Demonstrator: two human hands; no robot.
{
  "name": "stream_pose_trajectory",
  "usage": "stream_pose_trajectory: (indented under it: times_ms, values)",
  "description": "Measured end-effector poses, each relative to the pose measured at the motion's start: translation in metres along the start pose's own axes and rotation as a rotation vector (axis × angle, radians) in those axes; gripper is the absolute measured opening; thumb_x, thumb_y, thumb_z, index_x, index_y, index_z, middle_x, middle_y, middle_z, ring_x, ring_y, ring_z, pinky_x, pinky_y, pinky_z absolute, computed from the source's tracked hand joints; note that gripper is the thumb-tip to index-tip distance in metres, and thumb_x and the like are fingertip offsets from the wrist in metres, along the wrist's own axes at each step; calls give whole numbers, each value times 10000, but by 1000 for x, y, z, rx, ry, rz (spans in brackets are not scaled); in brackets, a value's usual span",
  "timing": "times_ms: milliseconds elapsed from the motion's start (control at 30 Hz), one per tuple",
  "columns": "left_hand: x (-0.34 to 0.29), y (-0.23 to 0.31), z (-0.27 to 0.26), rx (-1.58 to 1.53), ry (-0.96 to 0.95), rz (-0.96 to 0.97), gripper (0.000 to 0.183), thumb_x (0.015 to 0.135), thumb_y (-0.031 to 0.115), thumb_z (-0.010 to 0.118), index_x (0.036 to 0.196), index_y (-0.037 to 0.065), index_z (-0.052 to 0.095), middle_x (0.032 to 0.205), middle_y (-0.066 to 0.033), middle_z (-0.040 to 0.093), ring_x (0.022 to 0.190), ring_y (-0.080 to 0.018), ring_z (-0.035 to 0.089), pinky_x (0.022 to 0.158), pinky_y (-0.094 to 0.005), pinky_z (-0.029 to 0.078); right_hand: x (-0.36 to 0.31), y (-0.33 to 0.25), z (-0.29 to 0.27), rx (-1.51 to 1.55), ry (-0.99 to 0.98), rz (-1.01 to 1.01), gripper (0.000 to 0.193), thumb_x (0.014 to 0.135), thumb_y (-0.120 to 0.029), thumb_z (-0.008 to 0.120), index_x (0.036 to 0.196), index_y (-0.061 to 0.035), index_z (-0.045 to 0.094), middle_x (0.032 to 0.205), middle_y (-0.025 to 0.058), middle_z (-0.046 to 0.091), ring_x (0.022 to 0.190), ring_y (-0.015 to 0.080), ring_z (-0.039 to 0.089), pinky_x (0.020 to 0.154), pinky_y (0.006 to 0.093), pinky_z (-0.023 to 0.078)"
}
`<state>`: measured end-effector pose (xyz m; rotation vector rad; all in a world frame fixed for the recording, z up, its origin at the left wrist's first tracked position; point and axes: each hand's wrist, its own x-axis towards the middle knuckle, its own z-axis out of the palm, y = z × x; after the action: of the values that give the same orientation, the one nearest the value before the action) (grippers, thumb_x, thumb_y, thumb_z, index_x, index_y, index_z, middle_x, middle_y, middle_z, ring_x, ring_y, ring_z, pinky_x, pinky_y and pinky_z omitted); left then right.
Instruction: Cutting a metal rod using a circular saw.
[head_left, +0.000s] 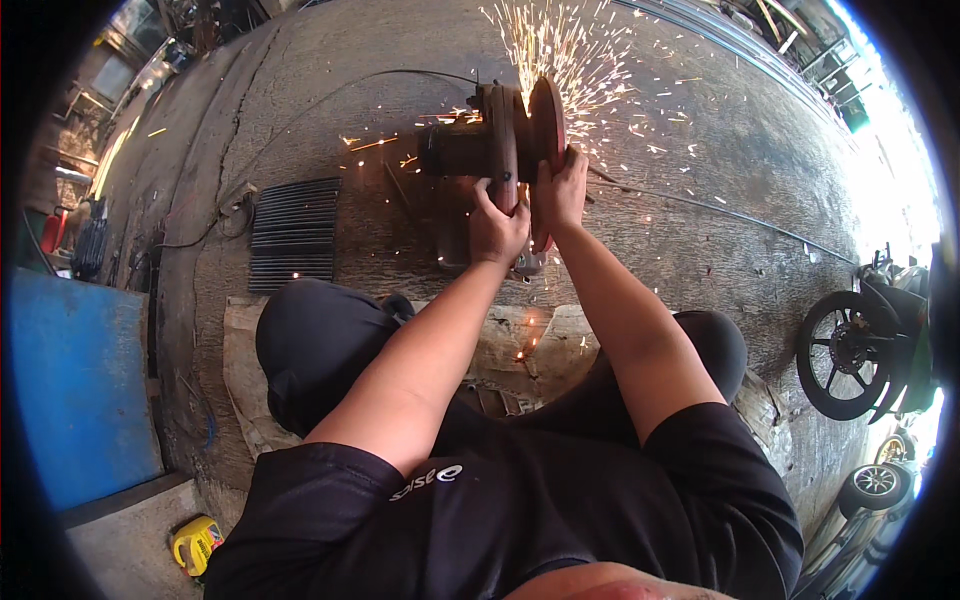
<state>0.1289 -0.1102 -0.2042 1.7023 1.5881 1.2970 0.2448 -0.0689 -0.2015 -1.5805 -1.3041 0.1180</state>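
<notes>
Head view: reaches fwd w/ both arms to dark machine point(455, 150) on floor point(730, 120), upper centre. Has L hand point(498, 230) clasped abt lower end of brown bar point(506, 145); rests R hand point(562, 195) against red-brown disc point(548, 105), can't tell if clamped. Throws sparks point(570, 50) beyond disc. Also shows dark rods point(294, 230) side by side, left; motorbike point(850, 345), far right.

Strong daylight comes from far right of the right hand point(563, 190), so bright that the edge there turns plain white. Just past the grip, sparks point(575, 50) glow yellow and smear into little lines. Left of the grip, the cut-off saw point(455, 150) looks dark. Outer edges bend; corners are black.
</notes>
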Motion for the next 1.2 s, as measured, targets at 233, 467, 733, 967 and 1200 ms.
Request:
stream_pose_trajectory:
  times_ms: [233, 467, 733, 967, 1200]
  values:
    - [1, 2, 0, -53, 22, -1, 562, 769, 198, 681, 1188, 54, 337, 875, -282, 623, 785, -481, 617, 661, -523, 502, 0, 0, 0, -5, -40, 87, 470, 839, -166, 604, 1222, 37, 421, 1124, 253, 468, 1085, 419, 466, 949, 452, 386]
    - [0, 2, 0, -32, 22, 8, 556, 771, 192, 676, 1188, 48, 337, 878, -283, 616, 786, -487, 613, 663, -528, 497, 0, -1, 0, -9, -34, 79, 475, 835, -163, 609, 1222, 39, 420, 1138, 255, 467, 1093, 423, 465, 952, 450, 387]
    - [0, -1, 0, -33, 19, 48, 565, 774, 198, 672, 1193, 47, 323, 869, -282, 618, 779, -488, 612, 661, -528, 500, -1, -2, -1, -25, -56, 69, 473, 841, -174, 605, 1220, 41, 421, 1140, 253, 466, 1089, 425, 472, 946, 452, 392]
    - [-1, -1, 0, -2, 37, 79, 576, 772, 189, 667, 1200, 43, 310, 824, -287, 609, 755, -494, 608, 642, -531, 495, -3, -1, 2, -13, 9, 35, 411, 834, -147, 591, 1171, 26, 433, 1077, 241, 478, 1024, 421, 478, 887, 474, 409]
    - [-1, -1, 0, 0, 40, 86, 573, 772, 181, 662, 1203, 36, 313, 819, -283, 609, 753, -493, 607, 643, -524, 498, -2, 1, 1, -14, -17, 48, 429, 829, -138, 597, 1193, 13, 428, 1083, 234, 476, 1038, 416, 473, 894, 470, 409]
